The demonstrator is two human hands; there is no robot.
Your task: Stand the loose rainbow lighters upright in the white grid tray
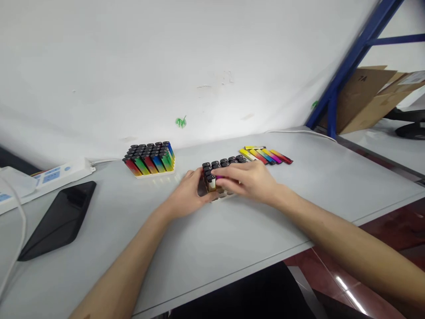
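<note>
Standing lighters with black tops fill the back of a pale tray at the middle of the table; empty slots show along its front. My left hand is closed around the tray's left end, its thumb along the front edge. Over the front row, my right hand has its fingertips closed at a lighter with a pale and yellowish body, which stands at the front left corner. The fingers partly cover a purple lighter just behind. Several loose colourful lighters lie flat beyond my right hand.
To the left stands a second tray packed with upright lighters. A black phone and a white power strip lie farther left. Behind the table is a white wall; cardboard boxes and a blue frame are at the right.
</note>
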